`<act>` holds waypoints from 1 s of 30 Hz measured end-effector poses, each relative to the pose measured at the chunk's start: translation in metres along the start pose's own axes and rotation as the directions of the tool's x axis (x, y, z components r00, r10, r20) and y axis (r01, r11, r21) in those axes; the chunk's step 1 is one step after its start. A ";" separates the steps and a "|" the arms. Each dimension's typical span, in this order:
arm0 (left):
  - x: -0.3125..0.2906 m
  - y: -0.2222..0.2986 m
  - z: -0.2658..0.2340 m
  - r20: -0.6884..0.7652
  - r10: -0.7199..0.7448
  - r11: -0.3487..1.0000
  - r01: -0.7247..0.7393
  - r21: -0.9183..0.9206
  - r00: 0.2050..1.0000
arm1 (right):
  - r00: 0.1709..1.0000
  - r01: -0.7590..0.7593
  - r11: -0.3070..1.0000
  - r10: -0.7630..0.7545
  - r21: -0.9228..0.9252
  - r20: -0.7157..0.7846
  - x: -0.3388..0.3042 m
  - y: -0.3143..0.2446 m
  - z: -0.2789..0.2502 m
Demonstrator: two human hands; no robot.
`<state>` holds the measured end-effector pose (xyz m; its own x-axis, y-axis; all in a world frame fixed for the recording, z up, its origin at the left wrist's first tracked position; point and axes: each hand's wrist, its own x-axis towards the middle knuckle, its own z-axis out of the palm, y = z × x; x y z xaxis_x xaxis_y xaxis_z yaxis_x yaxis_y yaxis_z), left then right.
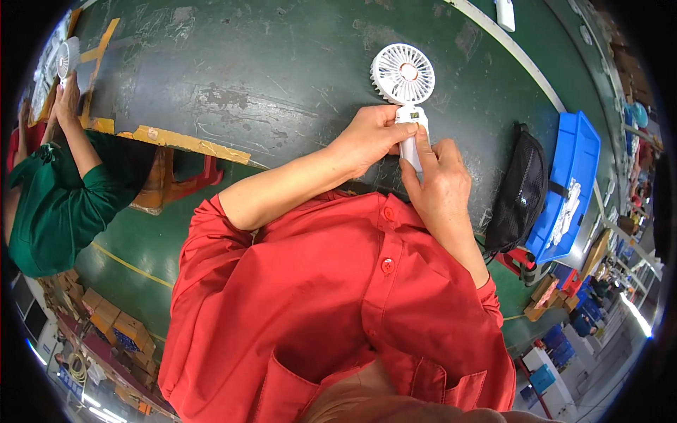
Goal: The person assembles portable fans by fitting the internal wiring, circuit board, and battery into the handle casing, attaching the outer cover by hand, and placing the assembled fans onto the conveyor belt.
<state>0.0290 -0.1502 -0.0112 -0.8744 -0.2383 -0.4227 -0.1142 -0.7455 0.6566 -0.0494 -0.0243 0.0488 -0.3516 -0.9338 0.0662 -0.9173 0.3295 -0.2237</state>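
Observation:
A white handheld fan (pixel 404 72) with a round grille and an orange-ringed hub points away from me over the green worktable (pixel 296 77). Its handle carries a small dark display window near the neck. My left hand (pixel 367 139) is closed around the upper handle from the left, thumb lying across the front. From the right, my right hand (pixel 441 173) grips the lower handle, with a finger pressed on its front just under the display. Whether the blades are turning, I cannot tell.
To the right lie a black mesh pouch (pixel 520 190) and a blue bin (pixel 572 169) holding white parts. A white object (pixel 505 14) is at the far right. On the left, a co-worker in green (pixel 70 197) holds another white fan (pixel 65 60). Yellow tape (pixel 187 141) edges the table.

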 end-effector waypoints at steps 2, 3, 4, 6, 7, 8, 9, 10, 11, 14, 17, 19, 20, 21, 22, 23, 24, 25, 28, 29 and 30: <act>-0.002 0.003 0.004 -0.025 -0.009 1.000 0.009 0.003 1.000 | 1.000 -0.010 1.000 0.010 0.011 -0.001 -0.001 0.000 0.001; -0.003 0.005 0.005 -0.039 -0.005 1.000 0.005 0.012 0.999 | 1.000 -0.011 1.000 0.011 0.013 0.000 -0.001 0.000 0.002; -0.003 0.005 0.006 -0.053 0.000 1.000 0.001 0.022 0.999 | 1.000 -0.008 1.000 0.008 0.004 -0.002 -0.001 0.000 0.003; -0.003 0.003 0.007 -0.072 0.023 1.000 -0.022 0.015 0.997 | 1.000 -0.007 1.000 0.007 -0.003 -0.004 -0.001 0.001 0.005; -0.002 0.001 0.008 -0.088 0.046 0.999 -0.046 0.007 0.995 | 1.000 -0.012 1.000 0.012 0.001 0.003 -0.003 0.002 0.006; -0.002 0.000 0.007 -0.086 0.044 0.999 -0.043 0.010 0.995 | 1.000 -0.017 1.000 0.017 0.005 0.010 -0.004 0.003 0.006; -0.003 0.000 0.006 -0.082 0.055 0.998 -0.054 0.007 0.995 | 1.000 -0.020 1.000 0.020 0.007 0.008 -0.004 0.002 0.006; -0.003 0.000 0.005 -0.072 0.065 0.998 -0.064 0.007 0.995 | 1.000 -0.009 1.000 0.009 0.002 0.001 -0.004 0.002 0.006; -0.004 0.000 0.005 -0.058 0.075 0.997 -0.075 0.005 0.995 | 1.000 0.003 1.000 -0.003 -0.003 -0.006 -0.005 0.002 0.006; -0.007 0.002 -0.001 0.009 0.125 0.991 -0.126 0.050 0.992 | 0.995 0.036 0.998 -0.031 0.052 -0.095 -0.008 0.006 0.007; -0.014 0.002 -0.010 0.138 0.117 0.992 -0.123 0.036 0.984 | 0.983 -0.147 0.903 0.180 0.405 -0.046 -0.005 0.020 0.001; -0.021 0.002 -0.010 0.177 0.117 0.989 -0.130 0.066 0.977 | 0.944 -0.328 0.762 0.255 0.558 0.208 0.005 0.037 -0.012; -0.021 0.002 -0.010 0.216 0.128 0.985 -0.151 0.089 0.968 | 0.934 -0.315 0.803 0.167 0.506 0.317 0.014 0.043 -0.017; -0.021 0.001 -0.010 0.255 0.139 0.979 -0.171 0.109 0.957 | 0.901 -0.293 0.840 0.082 0.457 0.426 0.021 0.049 -0.020; -0.022 0.000 -0.011 0.241 0.136 0.975 -0.173 0.141 0.961 | 0.913 -0.196 0.829 -0.040 0.524 0.405 0.025 0.050 -0.021; -0.023 0.001 -0.011 0.249 0.129 0.975 -0.169 0.147 0.960 | 0.916 -0.202 0.827 -0.030 0.525 0.400 0.025 0.050 -0.020; -0.023 0.002 -0.010 0.247 0.156 0.964 -0.202 0.172 0.956 | 0.936 -0.162 0.785 -0.068 0.598 0.344 0.025 0.051 -0.018; -0.023 0.003 -0.010 0.244 0.185 0.951 -0.236 0.199 0.952 | 0.953 -0.116 0.736 -0.106 0.667 0.283 0.025 0.049 -0.016; -0.020 -0.007 -0.013 0.239 0.205 0.963 -0.239 0.122 0.949 | 0.969 -0.115 0.686 -0.082 0.719 0.234 0.020 0.046 -0.012; -0.020 -0.008 -0.013 0.225 0.215 0.961 -0.247 0.124 0.950 | 0.976 -0.092 0.701 -0.078 0.707 0.204 0.018 0.046 -0.010; -0.018 -0.007 -0.013 0.227 0.212 0.961 -0.245 0.128 0.951 | 0.977 -0.092 0.699 -0.075 0.709 0.201 0.017 0.047 -0.008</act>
<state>0.0519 -0.1485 -0.0158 -0.9623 -0.2437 -0.1209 0.0441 -0.5782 0.8147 -0.0998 -0.0241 0.0470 -0.2369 -0.9649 -0.1136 -0.4764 0.2173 -0.8520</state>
